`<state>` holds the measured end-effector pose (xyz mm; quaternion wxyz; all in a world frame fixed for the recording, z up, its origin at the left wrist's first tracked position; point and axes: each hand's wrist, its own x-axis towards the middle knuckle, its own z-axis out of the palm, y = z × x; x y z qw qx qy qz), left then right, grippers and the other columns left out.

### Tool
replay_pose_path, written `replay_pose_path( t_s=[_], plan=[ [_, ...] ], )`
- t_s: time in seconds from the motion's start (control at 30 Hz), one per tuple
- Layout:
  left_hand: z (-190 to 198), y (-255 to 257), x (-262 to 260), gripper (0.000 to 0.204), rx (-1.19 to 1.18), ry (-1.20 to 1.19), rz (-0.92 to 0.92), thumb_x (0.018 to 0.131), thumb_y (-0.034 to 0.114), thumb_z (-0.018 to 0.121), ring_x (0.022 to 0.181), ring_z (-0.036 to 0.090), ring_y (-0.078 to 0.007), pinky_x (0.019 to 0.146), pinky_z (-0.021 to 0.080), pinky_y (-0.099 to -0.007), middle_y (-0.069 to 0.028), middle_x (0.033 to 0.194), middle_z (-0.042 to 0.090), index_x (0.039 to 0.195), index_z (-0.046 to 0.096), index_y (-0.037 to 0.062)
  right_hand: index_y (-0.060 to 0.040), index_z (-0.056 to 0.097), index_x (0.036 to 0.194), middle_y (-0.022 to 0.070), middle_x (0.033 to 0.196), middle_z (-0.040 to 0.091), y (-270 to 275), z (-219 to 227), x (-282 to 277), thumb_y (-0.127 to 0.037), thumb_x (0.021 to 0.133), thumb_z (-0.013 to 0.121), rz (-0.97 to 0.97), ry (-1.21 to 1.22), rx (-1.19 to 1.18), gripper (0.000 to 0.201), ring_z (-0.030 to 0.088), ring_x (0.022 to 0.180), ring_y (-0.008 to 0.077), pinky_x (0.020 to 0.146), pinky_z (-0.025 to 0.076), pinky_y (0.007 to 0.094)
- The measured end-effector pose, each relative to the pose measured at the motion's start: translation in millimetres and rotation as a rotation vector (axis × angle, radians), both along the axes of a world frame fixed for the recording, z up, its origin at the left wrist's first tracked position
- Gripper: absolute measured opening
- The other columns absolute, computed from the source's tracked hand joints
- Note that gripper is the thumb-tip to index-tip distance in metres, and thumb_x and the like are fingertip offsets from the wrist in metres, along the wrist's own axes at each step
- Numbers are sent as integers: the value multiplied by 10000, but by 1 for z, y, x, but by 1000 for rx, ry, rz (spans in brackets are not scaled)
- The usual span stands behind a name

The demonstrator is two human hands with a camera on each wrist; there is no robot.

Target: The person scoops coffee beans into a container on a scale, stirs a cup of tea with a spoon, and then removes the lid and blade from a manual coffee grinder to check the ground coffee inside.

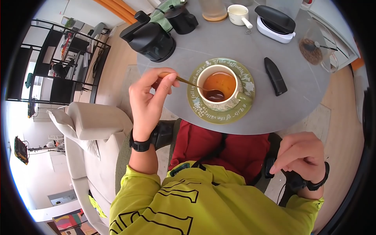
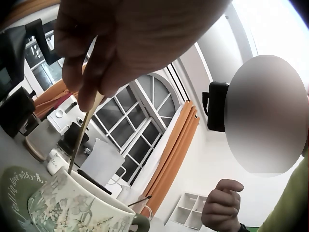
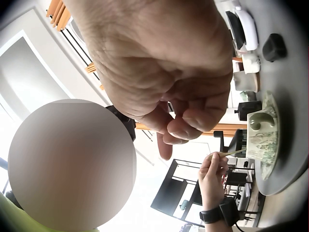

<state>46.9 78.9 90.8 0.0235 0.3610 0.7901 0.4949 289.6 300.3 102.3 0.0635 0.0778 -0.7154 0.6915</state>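
Note:
My left hand [image 1: 150, 96] pinches the handle of a brownish-gold spoon [image 1: 186, 81] between thumb and fingers. The bowl of the spoon dips into amber liquid [image 1: 223, 81] inside a floral cup [image 1: 220, 106], whose green handle points right. Beneath the cup lies a green saucer [image 1: 203, 112] with white lettering. From the left wrist view, the spoon's handle [image 2: 79, 137] slants down over the cup's rim. Above my lap, off the table's edge, my right hand [image 1: 301, 154] hangs with loosely curled fingers and nothing in it.
A black long-shaped object [image 1: 275, 76] lies right of the saucer on the grey table [image 1: 172, 100]. Behind stand a black kettle [image 1: 154, 43], a black pot [image 1: 182, 19], a small white cup [image 1: 237, 15], a white device with black lid [image 1: 274, 27] and a clear jug [image 1: 313, 47].

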Motion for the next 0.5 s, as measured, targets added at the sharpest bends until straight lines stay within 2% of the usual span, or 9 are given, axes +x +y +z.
replay_pose_path(
  t_s=[0.1, 0.3, 0.4, 0.47, 0.5],
  plan=[
    [-4, 5, 2, 117, 60, -124, -43, 900, 72, 615, 620, 539, -64, 578, 430, -195, -41, 753, 666, 934, 671, -25, -28, 726, 871, 63, 654, 575, 0, 1, 0, 122, 698, 545, -7, -11, -6, 292, 520, 503, 121, 451, 358, 245],
    [-13, 21, 0, 129, 133, -165, -60, 914, 73, 602, 637, 542, -60, 590, 433, -197, -39, 783, 671, 959, 672, -25, -26, 725, 863, 62, 650, 574, 1, 0, 1, 119, 708, 545, -10, -11, 8, 278, 517, 501, 124, 448, 353, 247],
    [-15, 23, -1, 128, 160, -107, -24, 913, 72, 604, 643, 545, -62, 593, 436, -198, -45, 792, 674, 964, 672, -24, -29, 727, 919, 56, 649, 572, 1, 1, 0, 122, 734, 531, 3, -7, -19, 309, 520, 514, 122, 459, 357, 242],
    [-15, 20, -1, 134, 162, -45, 27, 917, 77, 600, 657, 548, -64, 598, 439, -198, -55, 807, 679, 977, 670, -20, -35, 708, 1031, 59, 631, 562, -1, 3, 1, 95, 793, 538, 49, 34, -50, 320, 524, 523, 119, 484, 370, 234],
    [-15, 16, -2, 137, 135, 1, 36, 923, 76, 588, 661, 545, -64, 601, 441, -201, -58, 814, 681, 984, 670, -16, -40, 678, 1101, 61, 649, 559, 3, 3, 0, 62, 826, 537, 190, 36, -91, 325, 532, 547, 147, 498, 383, 254]
  ],
)
